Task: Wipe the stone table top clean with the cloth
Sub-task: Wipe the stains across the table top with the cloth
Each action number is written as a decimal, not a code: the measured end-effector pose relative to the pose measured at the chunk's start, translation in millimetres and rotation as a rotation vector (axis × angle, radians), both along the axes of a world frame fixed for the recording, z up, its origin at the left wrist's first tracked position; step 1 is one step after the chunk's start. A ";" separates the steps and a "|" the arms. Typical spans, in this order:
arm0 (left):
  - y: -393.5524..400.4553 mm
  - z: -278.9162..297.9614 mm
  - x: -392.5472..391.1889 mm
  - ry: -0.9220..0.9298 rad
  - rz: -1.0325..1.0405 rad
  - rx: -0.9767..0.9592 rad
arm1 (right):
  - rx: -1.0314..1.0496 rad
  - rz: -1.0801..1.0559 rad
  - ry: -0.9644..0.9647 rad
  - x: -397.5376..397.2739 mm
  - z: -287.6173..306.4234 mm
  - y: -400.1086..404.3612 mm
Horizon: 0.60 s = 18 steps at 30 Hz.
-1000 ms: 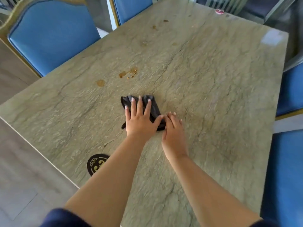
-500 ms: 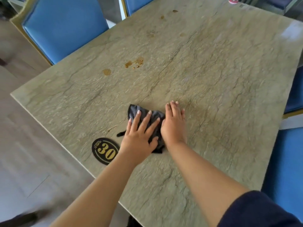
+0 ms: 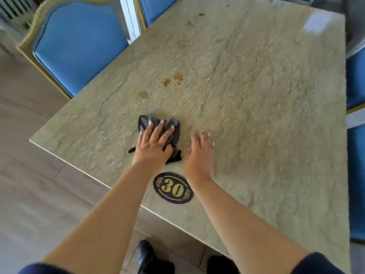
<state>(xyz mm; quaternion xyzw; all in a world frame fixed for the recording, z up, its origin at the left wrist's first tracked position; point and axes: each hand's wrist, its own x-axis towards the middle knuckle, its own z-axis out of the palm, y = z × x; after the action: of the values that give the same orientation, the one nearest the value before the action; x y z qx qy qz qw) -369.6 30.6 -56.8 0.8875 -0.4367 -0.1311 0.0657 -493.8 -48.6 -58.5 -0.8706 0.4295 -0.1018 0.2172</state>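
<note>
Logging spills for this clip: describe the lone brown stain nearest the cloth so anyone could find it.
On the stone table top, look beyond the dark cloth toward the left blue chair. The lone stain is a flat pale-brown blot, left of the wetter splatter cluster.

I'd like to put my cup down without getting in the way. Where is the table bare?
The stone table top is bare right of the right hand, out to the blue chairs. Crowded: the left hand presses the cloth beside the number plaque; brown spills lie beyond.
</note>
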 end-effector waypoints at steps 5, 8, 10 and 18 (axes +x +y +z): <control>104.7 -7.4 10.9 -0.011 -0.275 -0.095 | -0.074 -0.185 0.034 22.8 -7.9 40.3; 111.0 -6.8 58.2 -0.047 -0.206 -0.061 | -0.114 -0.167 0.121 24.5 -11.6 46.5; 89.5 -3.8 79.4 -0.019 -0.094 -0.029 | -0.109 -0.161 0.155 26.4 -12.0 45.2; 98.4 -6.9 -6.7 -0.062 -0.200 -0.031 | -0.114 -0.149 0.233 31.7 -9.3 44.9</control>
<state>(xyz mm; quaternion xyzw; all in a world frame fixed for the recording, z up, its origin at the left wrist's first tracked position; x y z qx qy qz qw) -376.3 129.0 -63.6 0.8422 -0.5268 -0.1026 0.0522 -462.1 -3.7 -67.8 -0.8533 0.5086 -0.0402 0.1078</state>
